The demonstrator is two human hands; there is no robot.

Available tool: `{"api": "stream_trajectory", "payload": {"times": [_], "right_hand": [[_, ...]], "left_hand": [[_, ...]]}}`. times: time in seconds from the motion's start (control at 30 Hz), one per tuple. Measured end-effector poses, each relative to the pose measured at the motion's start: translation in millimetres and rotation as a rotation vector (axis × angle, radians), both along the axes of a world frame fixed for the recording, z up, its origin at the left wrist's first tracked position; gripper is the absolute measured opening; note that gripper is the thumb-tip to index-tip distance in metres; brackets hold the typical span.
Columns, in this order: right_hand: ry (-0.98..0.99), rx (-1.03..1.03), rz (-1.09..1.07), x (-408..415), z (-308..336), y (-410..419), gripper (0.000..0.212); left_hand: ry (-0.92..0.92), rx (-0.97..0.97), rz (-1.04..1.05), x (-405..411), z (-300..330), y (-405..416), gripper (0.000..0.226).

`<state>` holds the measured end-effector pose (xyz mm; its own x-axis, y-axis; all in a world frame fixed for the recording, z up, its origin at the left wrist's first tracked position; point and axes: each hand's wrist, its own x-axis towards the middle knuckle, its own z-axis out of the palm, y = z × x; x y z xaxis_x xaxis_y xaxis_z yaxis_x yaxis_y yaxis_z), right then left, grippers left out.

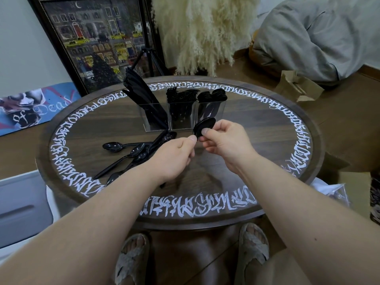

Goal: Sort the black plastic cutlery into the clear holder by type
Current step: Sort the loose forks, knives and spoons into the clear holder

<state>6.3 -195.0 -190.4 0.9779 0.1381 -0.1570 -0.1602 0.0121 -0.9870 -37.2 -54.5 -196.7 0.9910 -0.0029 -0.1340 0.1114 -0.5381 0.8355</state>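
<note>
Both hands, left hand (pixel 178 153) and right hand (pixel 224 140), pinch spoon (pixel 203 126) just before clear holder (pixel 181 116); risk: slips, or lands among forks.

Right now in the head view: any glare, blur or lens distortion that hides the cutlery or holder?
Head view: wide-angle bowing stretches both forearms and curves the round dark wooden table; soft glare on the clear plastic holder washes its walls, and the black cutlery inside merges into dark masses; the black plastic spoon in both hands shows a faint sheen; focus is sharp.
</note>
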Motion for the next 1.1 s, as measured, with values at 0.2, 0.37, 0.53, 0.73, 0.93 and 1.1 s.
{"api": "stream_trajectory", "payload": {"times": [0.2, 0.37, 0.53, 0.73, 0.93, 1.1], "right_hand": [[-0.262, -0.317, -0.065, 1, -6, -2, 0.016], [-0.477, -0.538, 0.035, -3, -4, -3, 0.045], [-0.563, -0.725, 0.078, -4, -6, -1, 0.037], [-0.565, -0.848, 0.117, 1, -6, -3, 0.038], [-0.434, -0.57, 0.019, 2, -4, -4, 0.029], [-0.336, -0.331, -0.116, 0, 3, -4, 0.029]], "left_hand": [[-0.045, 0.165, -0.098, -2, 7, -2, 0.041], [-0.025, 0.234, -0.139, -3, 8, 0, 0.044], [-0.065, 0.406, -0.078, -3, 6, 6, 0.039], [-0.062, 0.462, -0.049, -3, 9, 5, 0.03], [-0.13, 0.442, -0.009, -5, 9, 7, 0.024], [-0.251, 0.377, 0.041, -3, 11, -4, 0.024]]}}
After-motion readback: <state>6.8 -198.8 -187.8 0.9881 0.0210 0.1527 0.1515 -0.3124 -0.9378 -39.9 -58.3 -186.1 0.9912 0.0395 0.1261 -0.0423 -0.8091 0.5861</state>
